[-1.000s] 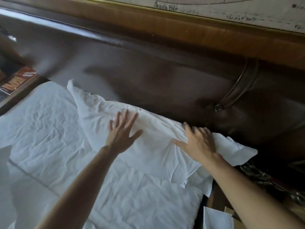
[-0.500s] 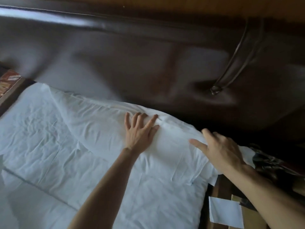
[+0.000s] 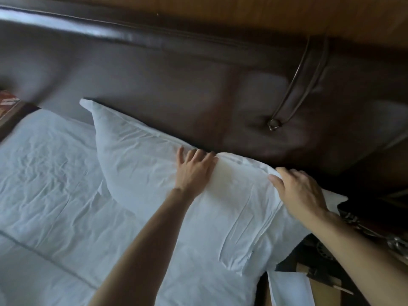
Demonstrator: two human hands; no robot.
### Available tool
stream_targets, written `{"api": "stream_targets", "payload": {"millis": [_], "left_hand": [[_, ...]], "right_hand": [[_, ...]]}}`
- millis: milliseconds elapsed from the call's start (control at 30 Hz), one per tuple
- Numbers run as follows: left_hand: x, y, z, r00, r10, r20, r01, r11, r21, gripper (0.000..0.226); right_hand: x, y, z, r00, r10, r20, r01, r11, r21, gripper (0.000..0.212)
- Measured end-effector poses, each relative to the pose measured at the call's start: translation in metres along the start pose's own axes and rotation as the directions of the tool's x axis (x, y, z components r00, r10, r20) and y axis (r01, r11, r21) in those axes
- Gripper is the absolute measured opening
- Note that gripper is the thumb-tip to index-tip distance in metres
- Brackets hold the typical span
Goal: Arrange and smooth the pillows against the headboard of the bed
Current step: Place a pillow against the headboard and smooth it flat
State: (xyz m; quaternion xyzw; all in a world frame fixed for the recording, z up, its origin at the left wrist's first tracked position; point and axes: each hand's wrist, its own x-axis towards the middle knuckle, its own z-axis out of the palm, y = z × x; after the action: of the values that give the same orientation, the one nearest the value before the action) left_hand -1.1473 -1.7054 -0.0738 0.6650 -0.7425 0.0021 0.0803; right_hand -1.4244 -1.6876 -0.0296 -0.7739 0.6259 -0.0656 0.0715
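Both hands (image 3: pixel 194 171) (image 3: pixel 298 191) — pillow's (image 3: pixel 136 155) headboard (image 3: pixel 176 89) edge.

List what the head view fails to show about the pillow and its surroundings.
- Pillow: its far edge is hidden under the left hand and right hand.
- Headboard: blurred; both ends cut off by the frame.
- Clutter beside the bed: dark, cropped at the lower right, not identifiable.

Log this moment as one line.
left hand: flat on pillow | right hand: pressing pillow's right end | pillow: against headboard, wrinkled
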Motion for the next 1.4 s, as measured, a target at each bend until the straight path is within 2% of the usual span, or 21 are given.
{"api": "stream_targets", "payload": {"millis": [67, 133, 200, 267, 500, 633, 700, 800, 933, 1000, 1067, 1133, 1200, 1267, 1333, 1400], "left_hand": [[0.000, -0.005, 0.002, 0.998, -0.006, -0.055, 0.003, 0.998, -0.055, 0.042], [0.002, -0.020, 0.001, 0.994, 0.044, -0.095, -0.054, 0.993, -0.102, 0.044], [0.011, -0.047, -0.004, 0.989, 0.113, -0.098, -0.121, 0.990, -0.078, 0.047], [0.023, -0.084, -0.010, 0.988, 0.128, -0.091, -0.130, 0.991, -0.016, 0.047], [0.047, -0.177, -0.021, 0.998, 0.054, -0.039, -0.049, 0.991, 0.128, 0.052], [0.040, -0.189, -0.016, 0.990, -0.047, -0.136, 0.070, 0.983, 0.171, 0.047], [0.031, -0.181, -0.012, 0.977, -0.076, -0.202, 0.114, 0.976, 0.185, 0.043], [0.021, -0.174, -0.017, 0.950, -0.124, -0.288, 0.179, 0.968, 0.175, 0.037], [0.018, -0.174, -0.021, 0.924, -0.116, -0.364, 0.200, 0.958, 0.203, 0.037], [0.023, -0.170, -0.017, 0.928, -0.163, -0.335, 0.230, 0.958, 0.171, 0.039], [0.028, -0.164, -0.012, 0.936, -0.216, -0.279, 0.243, 0.968, 0.067, 0.047], [0.029, -0.159, -0.007, 0.939, -0.229, -0.257, 0.228, 0.973, -0.034, 0.056], [0.025, -0.150, -0.005, 0.944, -0.197, -0.264, 0.184, 0.980, -0.073, 0.055], [0.012, -0.142, -0.001, 0.973, -0.126, -0.194, 0.118, 0.992, -0.053, 0.060], [-0.003, -0.136, 0.006, 0.993, -0.099, -0.060, 0.099, 0.995, -0.002, 0.066], [-0.013, -0.129, 0.011, 0.983, -0.181, 0.021, 0.181, 0.984, 0.007, 0.068]], "right_hand": [[0.001, -0.002, 0.004, 0.997, 0.055, 0.049, -0.055, 0.998, 0.016, 0.045], [-0.003, -0.004, 0.010, 0.988, 0.095, 0.121, -0.094, 0.995, -0.011, 0.064], [-0.006, -0.005, 0.015, 0.986, 0.108, 0.129, -0.102, 0.993, -0.054, 0.077], [-0.005, -0.005, 0.018, 0.990, 0.104, 0.093, -0.097, 0.992, -0.082, 0.080], [-0.007, -0.003, 0.029, 0.991, 0.095, 0.093, -0.084, 0.989, -0.125, 0.074], [-0.007, 0.001, 0.044, 0.993, -0.007, -0.122, -0.001, 0.998, -0.065, 0.049], [-0.005, 0.001, 0.047, 0.972, -0.079, -0.223, 0.075, 0.997, -0.028, 0.047], [0.008, 0.007, 0.044, 0.955, -0.095, -0.280, 0.092, 0.995, -0.023, 0.046], [0.015, 0.014, 0.046, 0.930, -0.074, -0.360, 0.079, 0.997, 0.000, 0.041], [0.011, 0.013, 0.048, 0.943, -0.045, -0.330, 0.056, 0.998, 0.023, 0.041], [0.005, 0.015, 0.048, 0.962, -0.004, -0.272, 0.012, 1.000, 0.028, 0.045], [0.001, 0.018, 0.048, 0.958, 0.015, -0.287, -0.002, 0.999, 0.047, 0.046], [-0.003, 0.015, 0.051, 0.920, -0.047, -0.389, 0.093, 0.991, 0.098, 0.043], [-0.007, 0.004, 0.057, 0.877, -0.187, -0.443, 0.259, 0.960, 0.107, 0.043], [-0.009, -0.005, 0.064, 0.871, -0.292, -0.395, 0.329, 0.944, 0.028, 0.052], [-0.012, -0.008, 0.070, 0.895, -0.306, -0.325, 0.308, 0.950, -0.045, 0.058]]}}
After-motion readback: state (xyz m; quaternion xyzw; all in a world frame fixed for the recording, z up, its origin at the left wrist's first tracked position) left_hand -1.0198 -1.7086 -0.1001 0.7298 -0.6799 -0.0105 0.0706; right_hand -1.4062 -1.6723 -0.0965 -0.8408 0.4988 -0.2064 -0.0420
